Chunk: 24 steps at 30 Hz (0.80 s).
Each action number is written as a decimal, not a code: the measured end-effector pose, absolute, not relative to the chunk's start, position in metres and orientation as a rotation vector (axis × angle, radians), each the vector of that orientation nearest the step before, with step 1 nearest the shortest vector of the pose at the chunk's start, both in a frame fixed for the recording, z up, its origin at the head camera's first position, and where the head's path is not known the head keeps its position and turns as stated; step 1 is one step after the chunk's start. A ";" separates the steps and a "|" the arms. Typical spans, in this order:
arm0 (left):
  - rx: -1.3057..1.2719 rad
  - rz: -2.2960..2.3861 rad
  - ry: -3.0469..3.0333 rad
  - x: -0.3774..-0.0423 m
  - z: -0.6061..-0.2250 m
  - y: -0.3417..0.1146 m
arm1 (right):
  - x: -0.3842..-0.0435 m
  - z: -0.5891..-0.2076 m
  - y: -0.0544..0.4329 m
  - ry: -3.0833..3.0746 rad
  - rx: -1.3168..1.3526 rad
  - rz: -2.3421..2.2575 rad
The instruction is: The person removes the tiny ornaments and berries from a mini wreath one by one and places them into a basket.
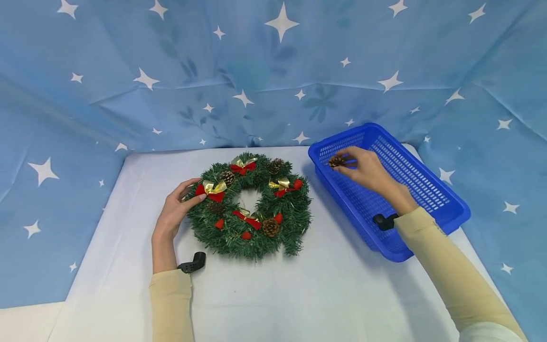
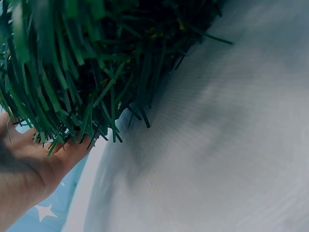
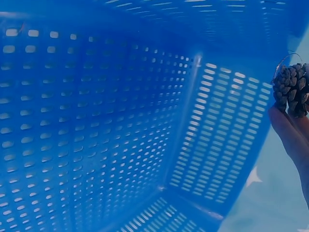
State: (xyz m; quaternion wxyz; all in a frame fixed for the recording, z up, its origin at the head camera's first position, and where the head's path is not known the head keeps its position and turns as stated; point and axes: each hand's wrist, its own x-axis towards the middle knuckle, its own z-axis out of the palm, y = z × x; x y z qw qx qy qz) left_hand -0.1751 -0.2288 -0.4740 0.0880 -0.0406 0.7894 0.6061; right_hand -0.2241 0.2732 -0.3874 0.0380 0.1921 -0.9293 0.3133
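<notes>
A green wreath (image 1: pixel 295 213) lies on the white table, dressed with red-and-gold bows, red berries and several pine cones. My left hand (image 1: pixel 173 213) grips its left edge, thumb on top by a red bow (image 1: pixel 217 195) and fingers round the outer side. In the left wrist view the green bristles (image 2: pixel 72 72) hide most of those fingers. Over the left rim of a blue basket (image 1: pixel 342 199), my right hand (image 1: pixel 367 171) pinches a brown pine cone (image 1: pixel 335 161) in its fingertips. A thin wire loop stands out from this pine cone (image 3: pixel 291 89) in the right wrist view.
The blue basket has slotted walls and stands at the table's right side, angled. A blue cloth with white stars (image 1: pixel 256 61) hangs behind and at both sides. White cloth (image 1: pixel 265 294) covers the table in front of the wreath.
</notes>
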 end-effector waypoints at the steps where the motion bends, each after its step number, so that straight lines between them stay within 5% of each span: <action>1: -0.117 1.806 2.354 -0.175 -0.474 -0.228 | -0.226 -0.389 0.274 -2.864 0.573 0.962; 24: -0.116 1.837 2.346 -0.173 -0.474 -0.228 | -0.261 -0.427 0.275 -3.040 0.470 0.958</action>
